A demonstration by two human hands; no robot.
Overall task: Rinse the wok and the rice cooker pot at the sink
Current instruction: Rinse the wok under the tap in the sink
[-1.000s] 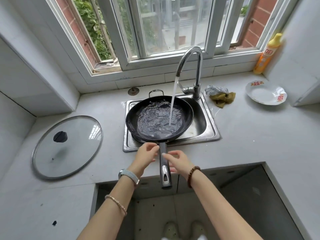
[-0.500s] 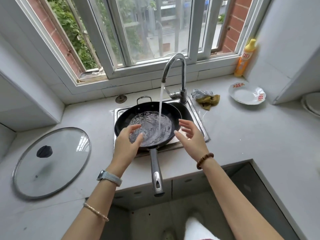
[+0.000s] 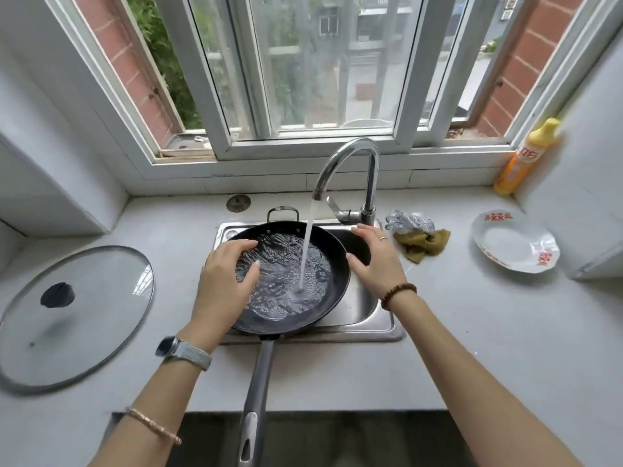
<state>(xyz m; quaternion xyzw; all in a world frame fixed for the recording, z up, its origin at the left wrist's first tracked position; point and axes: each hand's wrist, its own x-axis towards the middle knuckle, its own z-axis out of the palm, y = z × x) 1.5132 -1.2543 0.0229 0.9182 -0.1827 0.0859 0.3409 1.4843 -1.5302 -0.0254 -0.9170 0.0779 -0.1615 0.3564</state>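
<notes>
- Far left of the sink (image 3: 371, 332), on the worktop (image 3: 505, 332), a glass lid (image 3: 76, 318) lies flat, well out of play.
- Over the sink's left half comes the left hand (image 3: 226, 281), fingers loose and spread, gripping nothing. Whether the tips touch the water, I cannot tell.
- Across the sink sits the wok (image 3: 286, 323), water pooled inside. Its long handle (image 3: 258, 382) juts out past the sink's front edge, and nobody's holding it!
- From the tap (image 3: 350, 156) behind the sink, the stream (image 3: 308, 244) pours straight into the pan.
- Over the sink's right half is the right hand (image 3: 377, 257), fingers straight and released, holding nothing.
- The smart play, I'd say, is one hand on that handle to steady the perched pan. The other sweeps water up round the wall, then tips it slowly into the sink, because a full wok will be heavy and could slop.
- Just right of the sink lie a scourer and cloth (image 3: 423, 242), then a plate (image 3: 515, 244), and further back a yellow bottle (image 3: 526, 156).
- Rice cooker pot? Nowhere in view.
</notes>
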